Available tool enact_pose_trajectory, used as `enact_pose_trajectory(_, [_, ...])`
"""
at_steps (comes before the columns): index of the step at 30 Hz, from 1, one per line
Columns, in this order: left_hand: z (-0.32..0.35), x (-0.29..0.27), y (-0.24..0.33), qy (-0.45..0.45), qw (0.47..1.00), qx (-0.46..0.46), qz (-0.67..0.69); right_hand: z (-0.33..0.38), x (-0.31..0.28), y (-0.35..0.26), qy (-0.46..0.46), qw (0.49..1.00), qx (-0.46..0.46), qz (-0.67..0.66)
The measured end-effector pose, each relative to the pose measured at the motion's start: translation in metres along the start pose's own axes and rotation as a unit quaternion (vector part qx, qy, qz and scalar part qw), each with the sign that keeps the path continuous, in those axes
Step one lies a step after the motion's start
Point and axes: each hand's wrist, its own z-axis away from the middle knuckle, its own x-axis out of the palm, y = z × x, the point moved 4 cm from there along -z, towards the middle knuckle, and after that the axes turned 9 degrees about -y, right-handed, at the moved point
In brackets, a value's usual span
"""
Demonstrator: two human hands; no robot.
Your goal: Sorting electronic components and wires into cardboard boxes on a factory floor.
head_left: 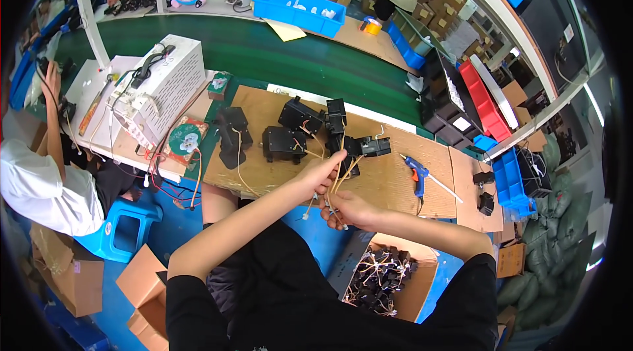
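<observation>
My left hand (321, 174) is closed on thin cream wires (341, 178) that run down from a cluster of black box-shaped parts on the wooden board. My right hand (349, 210), just below and to the right, has its fingers curled round the lower stretch of the same wires; small connector ends dangle beneath it. Above the hands are a black part with a wire hook (376, 146) and a taller black part (336, 113). Further left lie two black boxes (283, 144) and a black bracket-like part (234, 136) with its own wire hanging over the board's edge.
A blue glue gun (418, 174) with a white stick lies to the right. Under the table edge stands a carton of black parts (381, 278). A white machine (173, 67) and a seated co-worker (49, 179) are at left. Beyond runs a green belt (283, 54) with a blue bin (299, 11).
</observation>
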Motion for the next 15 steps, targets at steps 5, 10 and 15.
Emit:
enact_pose_trajectory(5, [0.0, -0.006, -0.005, 0.007, 0.994, 0.061, -0.09, -0.001, 0.005, 0.008, 0.004, 1.0, 0.002, 0.016])
enact_pose_trajectory(10, [-0.007, -0.011, -0.001, 0.002, 0.998, 0.067, 0.013, 0.021, 0.004, -0.002, 0.03, 0.998, -0.054, -0.019])
enact_pose_trajectory(15, [-0.003, -0.003, 0.005, -0.03, 0.987, 0.037, 0.153, 0.04, 0.008, -0.013, -0.011, 0.99, -0.033, -0.134])
